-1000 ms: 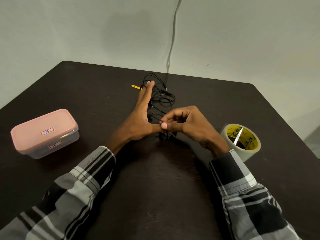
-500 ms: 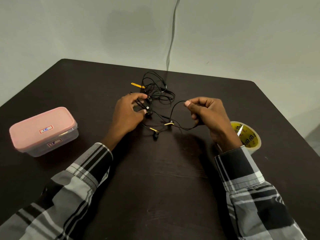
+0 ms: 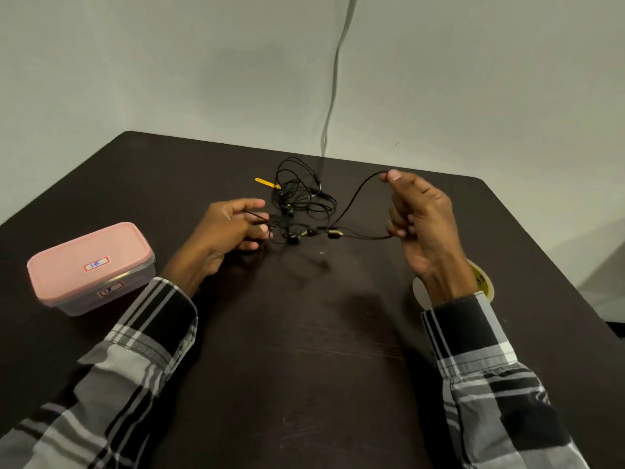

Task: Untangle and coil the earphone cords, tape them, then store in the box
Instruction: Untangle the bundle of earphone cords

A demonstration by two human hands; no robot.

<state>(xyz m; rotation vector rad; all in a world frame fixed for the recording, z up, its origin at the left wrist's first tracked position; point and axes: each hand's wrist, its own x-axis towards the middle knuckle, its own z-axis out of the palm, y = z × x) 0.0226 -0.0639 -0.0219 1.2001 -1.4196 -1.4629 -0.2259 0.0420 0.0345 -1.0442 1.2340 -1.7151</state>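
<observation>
Untangling step, early on. Left hand (image 3: 226,228) pinched thin black earphone cords (image 3: 306,201) nr the knot on dark counter (image 3: 304,333); right hand (image 3: 419,218) gripped a raised loop. Next prob. needs gentle pull apart w/o tightening.

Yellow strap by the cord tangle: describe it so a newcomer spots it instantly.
On the dark table, find the heap of black earphone cords near the far edge. The yellow strap lies flat at the heap's left side. It is the only flat yellow strip there, with small holes along it.
</observation>
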